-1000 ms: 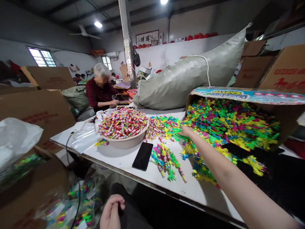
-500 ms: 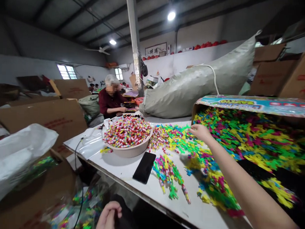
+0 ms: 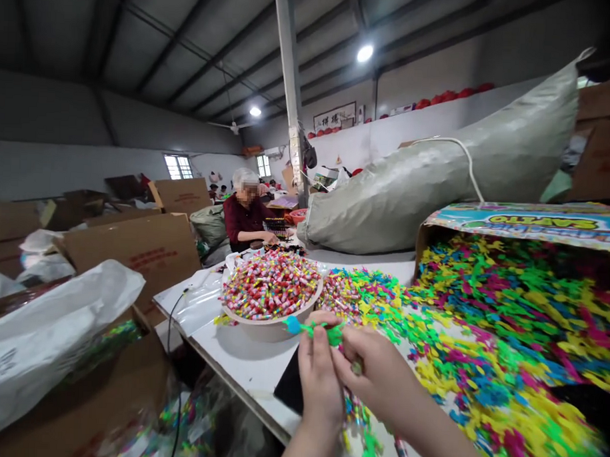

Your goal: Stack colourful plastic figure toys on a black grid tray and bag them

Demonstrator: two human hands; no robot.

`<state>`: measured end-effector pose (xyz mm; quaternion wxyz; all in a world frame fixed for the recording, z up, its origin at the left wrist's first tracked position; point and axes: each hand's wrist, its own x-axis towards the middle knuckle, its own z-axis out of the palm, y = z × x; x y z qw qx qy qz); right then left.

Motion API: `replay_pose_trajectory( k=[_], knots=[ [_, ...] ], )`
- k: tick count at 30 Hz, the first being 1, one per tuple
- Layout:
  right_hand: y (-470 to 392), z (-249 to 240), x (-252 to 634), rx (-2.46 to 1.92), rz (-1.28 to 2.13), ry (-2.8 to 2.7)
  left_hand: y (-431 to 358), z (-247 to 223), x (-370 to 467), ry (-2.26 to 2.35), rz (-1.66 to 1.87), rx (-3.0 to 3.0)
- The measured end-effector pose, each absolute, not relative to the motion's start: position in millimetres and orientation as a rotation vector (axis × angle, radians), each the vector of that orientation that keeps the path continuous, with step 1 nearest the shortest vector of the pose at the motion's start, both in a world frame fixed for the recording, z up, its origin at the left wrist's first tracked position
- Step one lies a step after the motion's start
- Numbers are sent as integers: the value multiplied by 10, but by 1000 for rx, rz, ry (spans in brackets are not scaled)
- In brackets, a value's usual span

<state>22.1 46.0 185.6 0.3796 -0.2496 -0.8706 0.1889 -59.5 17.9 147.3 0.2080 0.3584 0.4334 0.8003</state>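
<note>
My left hand [image 3: 321, 366] and my right hand [image 3: 375, 364] meet above the table, both closed on a small green plastic toy piece [image 3: 331, 333]. A blue rounded tip [image 3: 292, 325] sticks out to the left of it. Something small and dull green shows in the curl of my right fingers, too hidden to name. Just behind the hands stands a white basin [image 3: 261, 329] heaped with small wrapped candy tubes [image 3: 270, 284]. Under my left hand lies a black phone [image 3: 288, 384], partly covered. Several candy tubes with toy pieces [image 3: 371, 451] lie below my wrists.
Loose coloured plastic pieces [image 3: 480, 358] spread over the right of the table, spilling from an open box [image 3: 535, 216]. A large grey-green sack [image 3: 411, 192] lies behind. Across the table a co-worker [image 3: 245, 216] sits. Cartons [image 3: 138, 256] and a black cable [image 3: 174, 337] are at left.
My right hand has come back from the pile of plastic pieces, and my left hand has risen from below the table edge. Both now hold the green toy piece together. The view has shifted left.
</note>
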Motion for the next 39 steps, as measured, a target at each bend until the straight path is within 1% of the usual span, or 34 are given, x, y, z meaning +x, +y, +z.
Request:
replay_pose_trajectory(
  k=[5, 8, 11, 16, 19, 23, 30, 33, 35, 39],
  knots=[
    [630, 1952, 514, -636, 547, -2109, 577, 1429, -668, 1194, 2203, 1045],
    [562, 2067, 685, -623, 533, -1901, 817, 1350, -711, 1145, 2068, 1102],
    [502, 2110, 748, -570, 493, -1752, 960, 1301, -697, 1108, 1958, 998],
    [622, 2034, 696, -450, 496, -1533, 951, 1438, -608, 948, 2009, 1078],
    [721, 2018, 650, -423, 620, -1323, 894, 1537, -528, 840, 2070, 994],
    [844, 2040, 587, -381, 905, -1030, 872, 1601, -441, 730, 2069, 824],
    [1043, 1914, 371, -375, 1307, -1029, 909, 1665, -480, 624, 2071, 657],
    [1068, 1872, 302, -403, 1389, -998, 889, 1624, -528, 669, 2117, 767],
    [1075, 1870, 292, -398, 1400, -981, 860, 1578, -576, 768, 2102, 945],
    [1074, 1896, 327, -394, 1444, -1009, 746, 1529, -717, 1204, 1785, 1338]
  ],
)
